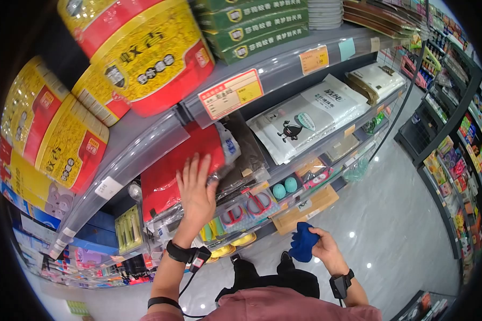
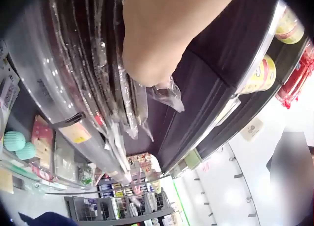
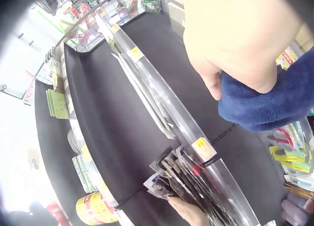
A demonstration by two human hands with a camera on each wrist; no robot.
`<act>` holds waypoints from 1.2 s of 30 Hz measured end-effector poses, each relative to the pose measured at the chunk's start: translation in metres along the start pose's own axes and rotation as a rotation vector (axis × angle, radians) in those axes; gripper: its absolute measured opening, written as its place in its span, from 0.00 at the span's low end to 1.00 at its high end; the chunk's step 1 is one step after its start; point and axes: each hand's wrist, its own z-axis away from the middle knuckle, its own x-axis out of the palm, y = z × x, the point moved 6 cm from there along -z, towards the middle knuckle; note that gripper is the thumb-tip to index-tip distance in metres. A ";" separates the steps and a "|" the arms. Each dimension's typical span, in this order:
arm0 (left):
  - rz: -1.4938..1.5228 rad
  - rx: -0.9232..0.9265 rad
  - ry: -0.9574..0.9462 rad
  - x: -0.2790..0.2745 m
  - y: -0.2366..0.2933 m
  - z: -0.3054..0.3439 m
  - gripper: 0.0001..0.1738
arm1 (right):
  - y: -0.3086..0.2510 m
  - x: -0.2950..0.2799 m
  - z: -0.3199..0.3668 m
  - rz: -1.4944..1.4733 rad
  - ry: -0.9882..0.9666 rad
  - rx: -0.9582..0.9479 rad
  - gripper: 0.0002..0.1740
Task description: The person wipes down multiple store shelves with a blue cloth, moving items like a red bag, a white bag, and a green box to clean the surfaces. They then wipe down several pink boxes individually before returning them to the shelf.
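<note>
In the head view my left hand (image 1: 197, 190) lies flat on a red plastic-wrapped package (image 1: 168, 176), fingers extended. Dark wrapped packages (image 1: 246, 150) lie right beside it; their upright edges (image 3: 189, 179) show under that hand in the right wrist view. The left wrist view has the hand (image 2: 157, 44) against the clear wrappers (image 2: 105, 64), its fingertips hidden. Lower right, my right hand (image 1: 326, 250) pinches a bunched blue cloth (image 1: 303, 243) away from the shelf. Close up, this hand (image 3: 240, 39) has its thumb and fingers around the soft blue cloth (image 3: 260, 106).
Above stand yellow-and-red tubs (image 1: 150, 59) and green boxes (image 1: 257, 27) on a shelf edge with price tags (image 1: 231, 95). White packages (image 1: 310, 117) lie farther right. Below hang scissors (image 1: 258, 203) and teal balls (image 1: 285, 187). A black rack (image 1: 439, 117) stands across the aisle.
</note>
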 end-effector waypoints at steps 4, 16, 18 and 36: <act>-0.161 0.069 -0.030 0.012 0.009 0.000 0.32 | 0.004 -0.013 -0.001 -0.052 0.015 0.055 0.18; 0.177 0.211 0.053 -0.008 0.042 0.026 0.35 | -0.007 0.068 0.029 -0.119 -0.417 -0.032 0.26; 0.449 0.386 -0.020 0.001 0.063 0.053 0.34 | 0.001 0.072 0.030 0.093 -0.346 -0.030 0.29; 1.605 -0.374 -0.820 0.071 0.043 0.148 0.16 | 0.045 0.093 0.053 0.924 -0.342 -0.127 0.19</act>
